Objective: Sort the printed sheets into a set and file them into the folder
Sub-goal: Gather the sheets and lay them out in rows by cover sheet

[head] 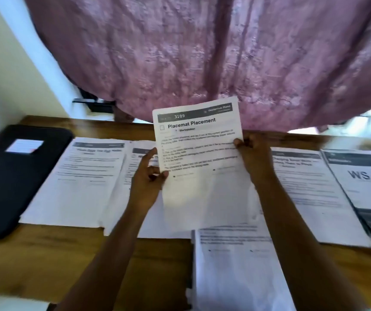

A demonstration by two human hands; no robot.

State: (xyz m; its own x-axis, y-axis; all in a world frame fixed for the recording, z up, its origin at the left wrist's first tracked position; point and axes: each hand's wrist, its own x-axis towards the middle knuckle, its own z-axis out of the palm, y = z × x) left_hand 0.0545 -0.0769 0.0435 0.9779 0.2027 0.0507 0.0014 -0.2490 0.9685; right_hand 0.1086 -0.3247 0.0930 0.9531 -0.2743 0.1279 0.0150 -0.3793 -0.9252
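A printed sheet headed "Placemat Placement" [199, 158] is held upright above the wooden table [34, 254]. My left hand [146, 178] pinches its left edge and my right hand [250, 153] grips its right edge. Several other printed sheets lie flat in a row: one at the left [83, 180], one partly under my left hand [133, 207], one near the front [231, 265], one at the right [307, 194] and a "WS 07" sheet [368, 182]. A black folder [11, 176] with a white label lies closed at the far left.
A mauve curtain [202, 52] hangs behind the table's far edge. A white wall [5, 75] stands at the left. Bare wood shows along the table's front left.
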